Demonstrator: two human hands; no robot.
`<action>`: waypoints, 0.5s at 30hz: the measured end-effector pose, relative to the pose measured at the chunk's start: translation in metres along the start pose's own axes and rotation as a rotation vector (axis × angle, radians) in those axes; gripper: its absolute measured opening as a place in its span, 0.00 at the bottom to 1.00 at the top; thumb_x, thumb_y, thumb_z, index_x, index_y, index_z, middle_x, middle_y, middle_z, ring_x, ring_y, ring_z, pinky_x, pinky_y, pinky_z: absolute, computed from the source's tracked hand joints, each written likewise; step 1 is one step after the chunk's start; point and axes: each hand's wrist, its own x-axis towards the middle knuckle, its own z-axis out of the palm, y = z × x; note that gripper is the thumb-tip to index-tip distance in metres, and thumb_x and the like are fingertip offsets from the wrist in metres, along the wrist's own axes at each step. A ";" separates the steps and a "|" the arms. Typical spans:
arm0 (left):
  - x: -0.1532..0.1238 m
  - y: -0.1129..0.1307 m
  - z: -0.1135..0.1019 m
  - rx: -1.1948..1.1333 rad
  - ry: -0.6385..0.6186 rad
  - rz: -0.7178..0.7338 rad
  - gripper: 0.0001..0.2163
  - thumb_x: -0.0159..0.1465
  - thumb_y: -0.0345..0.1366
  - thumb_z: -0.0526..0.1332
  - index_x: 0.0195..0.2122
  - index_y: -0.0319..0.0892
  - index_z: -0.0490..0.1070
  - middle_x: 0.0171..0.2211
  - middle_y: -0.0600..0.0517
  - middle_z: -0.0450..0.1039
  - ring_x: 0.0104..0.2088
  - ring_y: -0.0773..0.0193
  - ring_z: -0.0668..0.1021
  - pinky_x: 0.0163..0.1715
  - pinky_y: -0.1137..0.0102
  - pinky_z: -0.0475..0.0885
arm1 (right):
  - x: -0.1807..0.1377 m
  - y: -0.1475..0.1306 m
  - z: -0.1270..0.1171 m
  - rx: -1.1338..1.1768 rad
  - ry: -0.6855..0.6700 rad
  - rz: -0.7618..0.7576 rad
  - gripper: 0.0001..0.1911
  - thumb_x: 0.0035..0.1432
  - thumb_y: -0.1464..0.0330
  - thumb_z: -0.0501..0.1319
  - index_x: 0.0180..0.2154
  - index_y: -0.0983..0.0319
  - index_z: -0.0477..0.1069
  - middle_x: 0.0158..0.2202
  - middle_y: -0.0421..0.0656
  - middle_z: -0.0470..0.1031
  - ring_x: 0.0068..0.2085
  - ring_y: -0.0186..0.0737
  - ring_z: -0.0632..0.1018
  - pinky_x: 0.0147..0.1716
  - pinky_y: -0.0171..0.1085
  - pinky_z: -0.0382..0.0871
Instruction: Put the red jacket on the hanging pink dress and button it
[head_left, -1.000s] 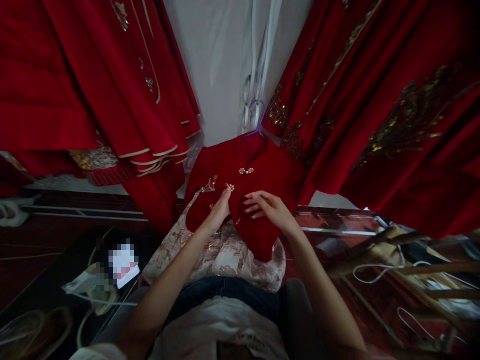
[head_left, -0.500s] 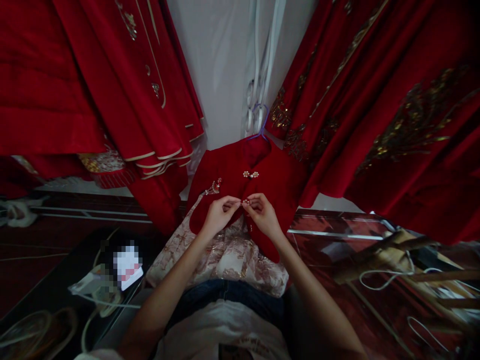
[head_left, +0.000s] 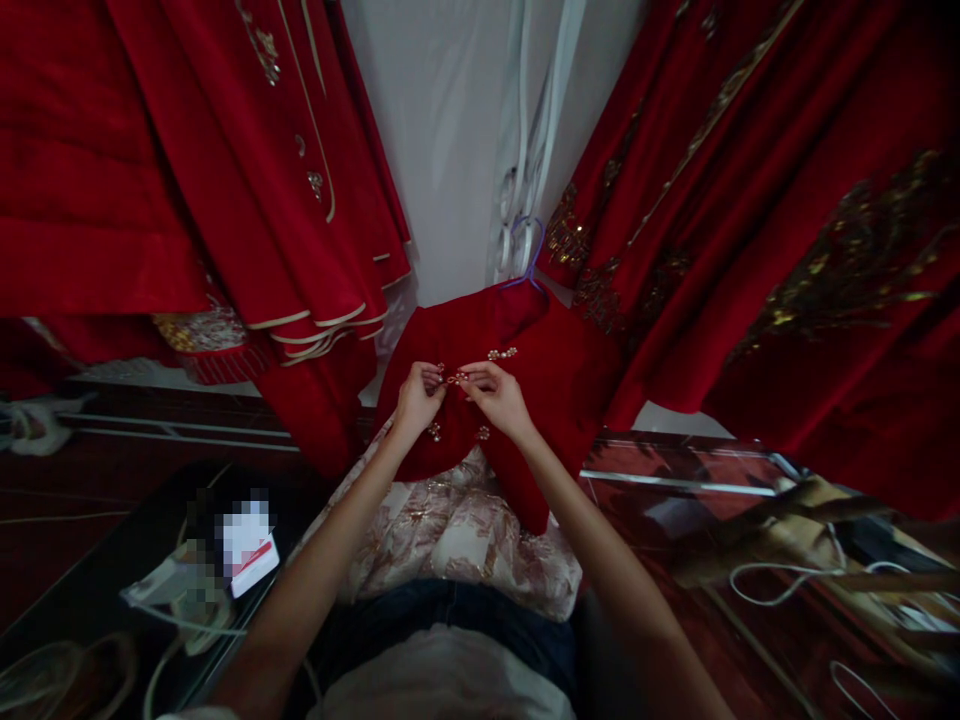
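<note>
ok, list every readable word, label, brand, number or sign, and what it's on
None readable.
White-and-red item, lower left: partly pixelated, any print unreadable.
Red jacket: no lettering visible.
Pale clutter, lower right: too blurred to tell.

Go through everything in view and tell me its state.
Left hand: pinching at middle clasp
Right hand: pinching at middle clasp
Middle clasp: between fingertips, closure unclear
Top clasp: seemingly fastened
Bottom clasp: unfastened, halves apart
Red jacket: front partly open
Purple hanger: at jacket's neck
Patterned fabric: creased

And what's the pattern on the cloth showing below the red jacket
Pale cloth with a pinkish-brown pattern, best seen in the head view.
</note>
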 end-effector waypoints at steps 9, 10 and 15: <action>0.015 -0.006 0.005 -0.382 -0.079 -0.185 0.10 0.46 0.29 0.67 0.32 0.37 0.74 0.33 0.48 0.79 0.33 0.65 0.80 0.44 0.63 0.75 | 0.040 0.034 0.015 -0.310 0.030 -0.054 0.08 0.53 0.73 0.60 0.37 0.60 0.73 0.34 0.40 0.78 0.33 0.33 0.78 0.39 0.35 0.73; 0.015 -0.007 0.006 -0.393 -0.080 -0.186 0.11 0.46 0.30 0.68 0.32 0.36 0.74 0.33 0.47 0.79 0.33 0.64 0.80 0.45 0.62 0.75 | 0.041 0.034 0.014 -0.320 0.035 -0.056 0.08 0.53 0.73 0.60 0.37 0.60 0.74 0.34 0.40 0.78 0.33 0.33 0.78 0.39 0.35 0.73; 0.013 -0.009 0.008 -0.344 -0.036 -0.165 0.11 0.49 0.35 0.69 0.33 0.37 0.77 0.35 0.45 0.80 0.35 0.61 0.81 0.46 0.60 0.75 | 0.037 0.031 0.015 -0.344 0.059 -0.051 0.08 0.54 0.72 0.61 0.38 0.59 0.74 0.33 0.39 0.78 0.34 0.34 0.79 0.39 0.35 0.73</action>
